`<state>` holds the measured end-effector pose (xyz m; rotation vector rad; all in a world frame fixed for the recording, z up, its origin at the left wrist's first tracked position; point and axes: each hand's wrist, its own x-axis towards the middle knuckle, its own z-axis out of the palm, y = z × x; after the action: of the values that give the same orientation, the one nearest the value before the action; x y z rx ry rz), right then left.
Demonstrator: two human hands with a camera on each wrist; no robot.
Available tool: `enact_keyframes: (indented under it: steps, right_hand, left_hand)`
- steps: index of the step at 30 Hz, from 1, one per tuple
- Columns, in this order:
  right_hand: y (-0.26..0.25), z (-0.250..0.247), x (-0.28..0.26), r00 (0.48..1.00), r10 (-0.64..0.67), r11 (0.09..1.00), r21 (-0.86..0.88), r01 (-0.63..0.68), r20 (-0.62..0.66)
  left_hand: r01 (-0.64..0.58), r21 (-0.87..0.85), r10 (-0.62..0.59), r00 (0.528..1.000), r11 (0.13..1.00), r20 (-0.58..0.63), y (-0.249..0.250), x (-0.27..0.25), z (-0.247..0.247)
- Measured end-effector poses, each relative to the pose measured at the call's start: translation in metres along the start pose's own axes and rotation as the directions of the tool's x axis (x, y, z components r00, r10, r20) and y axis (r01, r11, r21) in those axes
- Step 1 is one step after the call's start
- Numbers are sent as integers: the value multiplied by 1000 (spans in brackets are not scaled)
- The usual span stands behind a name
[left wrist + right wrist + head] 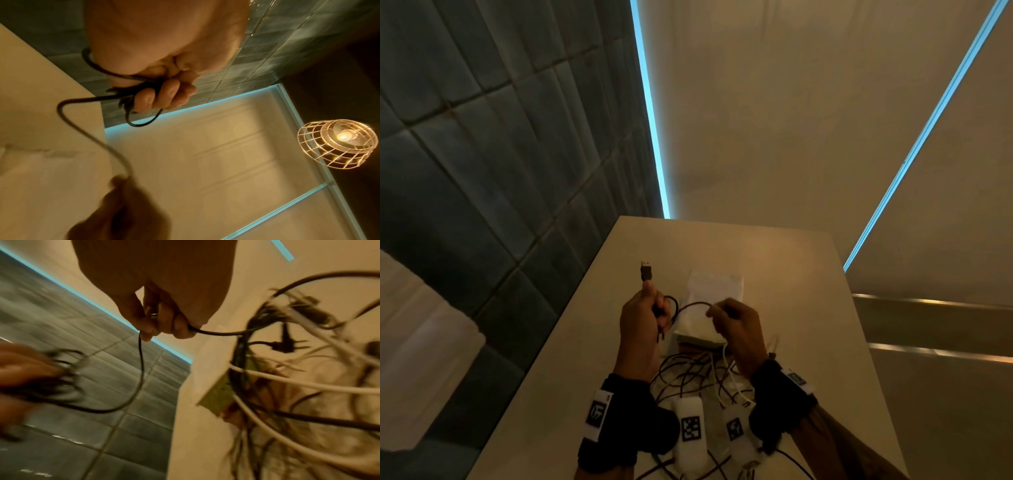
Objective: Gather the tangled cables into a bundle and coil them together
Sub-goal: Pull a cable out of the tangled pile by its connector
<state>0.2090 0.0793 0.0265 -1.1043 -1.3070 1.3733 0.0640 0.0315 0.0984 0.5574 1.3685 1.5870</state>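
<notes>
My left hand [643, 318] is raised above the table and grips a black cable [86, 100], folded into small loops in its fist. The cable's USB plug [646, 271] sticks up past the thumb. From the fist the cable arcs across to my right hand [732, 322], which pinches it [141, 363] between thumb and fingers. A tangle of black and white cables [698, 380] lies on the table below both hands. In the right wrist view the tangle [298, 378] is blurred.
A white flat packet [714, 291] lies on the beige table [808, 325] behind the hands. Dark tiled wall [500, 154] stands to the left, past the table's left edge. A lit wire-cage lamp [337, 144] shows in the left wrist view.
</notes>
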Motion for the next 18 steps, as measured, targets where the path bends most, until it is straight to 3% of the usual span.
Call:
enact_keyframes:
  steps: [3,5,10,18]
  right_hand:
    - [-39,13,-8,983,-161,984,97,152,93]
    - [-51,18,-16,959,-202,976,126,180,197]
    - [-34,18,-30,924,-123,989,119,85,362]
    - [11,0,-21,955,21,997,68,-43,297]
  left_hand:
    - [63,52,-61,997,997,-39,-13,1,2]
    - [109,-14,-109,994,994,-11,-14,2,2]
    - [205,-258,-153,966,944,210,5,-2,3]
    - [95,-301,-9,961,949,276,23,-14,9]
